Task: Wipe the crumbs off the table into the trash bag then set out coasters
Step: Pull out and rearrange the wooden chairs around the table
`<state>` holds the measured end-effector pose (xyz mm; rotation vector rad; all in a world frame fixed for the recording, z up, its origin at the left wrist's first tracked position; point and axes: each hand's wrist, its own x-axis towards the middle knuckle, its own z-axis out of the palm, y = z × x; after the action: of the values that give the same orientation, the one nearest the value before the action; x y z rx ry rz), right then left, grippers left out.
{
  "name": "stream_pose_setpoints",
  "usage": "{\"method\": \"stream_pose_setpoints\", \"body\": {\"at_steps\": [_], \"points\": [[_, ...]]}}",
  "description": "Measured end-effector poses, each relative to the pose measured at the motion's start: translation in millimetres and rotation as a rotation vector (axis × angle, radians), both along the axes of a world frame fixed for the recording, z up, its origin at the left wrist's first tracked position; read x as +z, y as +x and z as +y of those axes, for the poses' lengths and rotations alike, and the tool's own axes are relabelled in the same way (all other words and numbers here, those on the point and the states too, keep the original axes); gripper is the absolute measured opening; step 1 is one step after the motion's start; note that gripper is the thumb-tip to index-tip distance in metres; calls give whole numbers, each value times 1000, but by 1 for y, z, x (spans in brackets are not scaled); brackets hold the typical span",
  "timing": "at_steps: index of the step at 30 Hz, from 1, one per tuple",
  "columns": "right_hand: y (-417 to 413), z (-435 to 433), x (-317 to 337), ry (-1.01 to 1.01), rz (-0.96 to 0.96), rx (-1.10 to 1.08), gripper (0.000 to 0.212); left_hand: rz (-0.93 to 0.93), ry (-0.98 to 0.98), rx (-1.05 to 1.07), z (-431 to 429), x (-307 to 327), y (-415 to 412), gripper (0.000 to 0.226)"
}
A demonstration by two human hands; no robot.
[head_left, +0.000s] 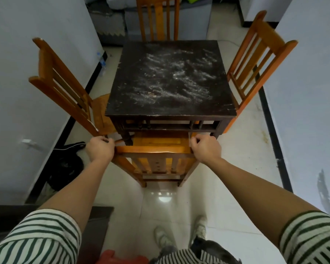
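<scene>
A dark square wooden table (pixel 126 77) stands ahead, its top smeared with pale crumbs (pixel 175 79) across the middle and right. A black trash bag (pixel 67 164) lies crumpled on the floor at the left, beside the wall. The near wooden chair (pixel 154 149) is pushed under the table's front edge. My left hand (pixel 100 149) grips the left end of its top rail and my right hand (pixel 206 148) grips the right end. No coasters or cloth are in sight.
Three more wooden chairs surround the table: left (pixel 65 88), far (pixel 157 18) and right (pixel 255 60). White walls close in on both sides. A dark cabinet top (pixel 95 216) is at the lower left and a red object (pixel 112 257) by my feet.
</scene>
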<state>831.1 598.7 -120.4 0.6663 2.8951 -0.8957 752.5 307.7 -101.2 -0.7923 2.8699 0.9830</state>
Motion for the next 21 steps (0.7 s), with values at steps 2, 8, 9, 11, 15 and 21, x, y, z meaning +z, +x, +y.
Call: {"method": "stream_pose_setpoints", "body": {"at_steps": [2,8,9,11,15,21], "points": [[0,1,-1,-4,-25,-9,38,-1,-9,-12,0,0,4,18],[2,-1,-3,-103,-80,19,29,-40,-57,-96,-9,-2,4,20],[2,1,-3,-117,-94,31,25,-61,-79,-126,-10,-2,4,20],[1,5,-2,-199,-134,68,21,-127,-145,-178,-11,3,3,20],[-1,22,11,-632,-199,2,37,-136,-319,-318,2,16,-11,20],[-7,96,-4,-666,-272,-202,19,-174,-155,-573,106,40,-32,12]]}}
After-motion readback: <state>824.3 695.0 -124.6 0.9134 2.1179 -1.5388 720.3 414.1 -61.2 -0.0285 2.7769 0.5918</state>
